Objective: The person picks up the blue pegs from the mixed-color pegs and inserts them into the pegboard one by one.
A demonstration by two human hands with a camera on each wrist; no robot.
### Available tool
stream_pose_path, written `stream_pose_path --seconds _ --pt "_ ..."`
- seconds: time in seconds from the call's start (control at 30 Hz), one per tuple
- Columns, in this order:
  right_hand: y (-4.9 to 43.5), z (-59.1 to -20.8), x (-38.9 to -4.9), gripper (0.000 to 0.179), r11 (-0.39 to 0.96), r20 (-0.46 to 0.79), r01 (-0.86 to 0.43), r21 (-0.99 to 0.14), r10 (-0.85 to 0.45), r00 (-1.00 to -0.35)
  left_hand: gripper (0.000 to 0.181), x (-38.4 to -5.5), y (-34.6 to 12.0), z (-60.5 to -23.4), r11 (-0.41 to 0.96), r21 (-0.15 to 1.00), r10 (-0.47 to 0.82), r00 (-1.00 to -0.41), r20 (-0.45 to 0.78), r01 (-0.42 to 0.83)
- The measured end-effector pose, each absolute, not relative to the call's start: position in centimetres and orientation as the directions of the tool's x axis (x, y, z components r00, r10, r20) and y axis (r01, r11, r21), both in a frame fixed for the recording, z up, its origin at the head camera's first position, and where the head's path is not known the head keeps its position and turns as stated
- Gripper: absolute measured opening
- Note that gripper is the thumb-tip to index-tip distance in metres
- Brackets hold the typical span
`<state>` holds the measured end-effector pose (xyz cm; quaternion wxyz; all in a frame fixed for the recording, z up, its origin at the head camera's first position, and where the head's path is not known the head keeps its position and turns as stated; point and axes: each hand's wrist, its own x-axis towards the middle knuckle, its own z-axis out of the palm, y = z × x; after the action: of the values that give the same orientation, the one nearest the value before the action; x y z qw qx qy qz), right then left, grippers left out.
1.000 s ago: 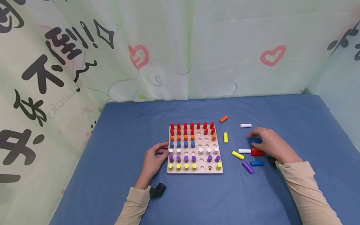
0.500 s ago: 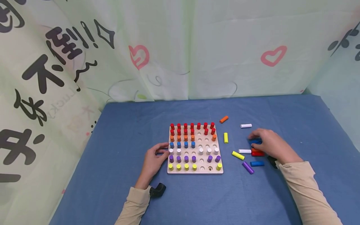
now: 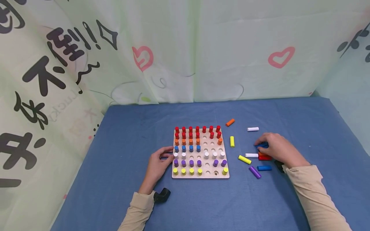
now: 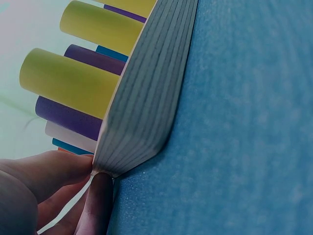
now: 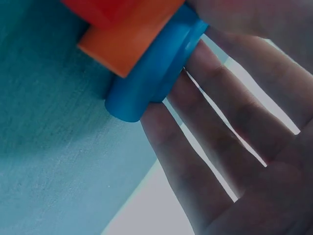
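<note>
In the head view a wooden pegboard (image 3: 199, 175) carries coloured pegs in rows: red, orange, blue, white, purple and yellow. Several holes toward its right side have no peg. My left hand (image 3: 157, 164) grips the board's left edge; in the left wrist view, thumb and fingertip meet at the board's corner, beside standing yellow pegs (image 4: 68, 83). To the right, my right hand (image 3: 278, 148) pinches at blue pegs (image 3: 262, 145) lying on the cloth. In the right wrist view two blue pegs (image 5: 146, 78) touch the fingertips, with an orange peg (image 5: 129, 41) and a red peg (image 5: 100, 10) alongside.
Other loose pegs lie between board and right hand: orange (image 3: 230, 122), white (image 3: 252, 129), yellow (image 3: 232, 141), another white peg (image 3: 251, 155) and another yellow peg (image 3: 244, 159). Nearer are a purple peg (image 3: 254, 172) and a blue peg (image 3: 264, 167). A curtain (image 3: 219, 57) hangs behind the blue cloth (image 3: 202, 205).
My right hand has shifted very slightly downward in the head view at the blue pegs. My left hand and the pegboard look unmoved.
</note>
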<state>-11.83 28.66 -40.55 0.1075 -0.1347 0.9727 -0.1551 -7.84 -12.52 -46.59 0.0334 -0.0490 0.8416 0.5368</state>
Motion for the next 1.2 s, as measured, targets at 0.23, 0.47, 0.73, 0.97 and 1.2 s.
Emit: stream_pose_path --seconds 0.23,0.47,0.73,0.97,1.2 --pt "28.4 -40.5 -12.1 0.015 0.919 -0.149 -0.241 -0.312 -0.297 -0.943 0.035 -7.9 -12.5 -46.5 0.416 0.9 -0.048 -0.992 -0.117 -0.126" --pt "28.0 -40.4 -12.2 0.018 0.922 -0.128 -0.232 -0.31 -0.282 -0.951 0.036 -7.8 -12.4 -46.4 0.425 0.894 -0.056 -0.99 -0.13 -0.141" --pt "27.4 -40.1 -11.9 0.026 0.916 -0.086 -0.229 -0.33 -0.271 -0.959 0.036 -7.8 -12.4 -46.3 0.424 0.895 -0.054 -0.99 -0.128 -0.139" --pt "26.9 -39.7 -11.6 0.026 0.909 -0.06 -0.24 -0.342 -0.276 -0.959 0.036 -7.7 -12.3 -46.3 0.425 0.894 -0.059 -0.99 -0.124 -0.138" --pt "26.5 -39.2 -11.8 0.024 0.893 -0.045 -0.252 -0.373 -0.289 -0.956 0.036 -7.8 -12.5 -46.4 0.424 0.896 -0.056 -0.991 -0.117 -0.13"
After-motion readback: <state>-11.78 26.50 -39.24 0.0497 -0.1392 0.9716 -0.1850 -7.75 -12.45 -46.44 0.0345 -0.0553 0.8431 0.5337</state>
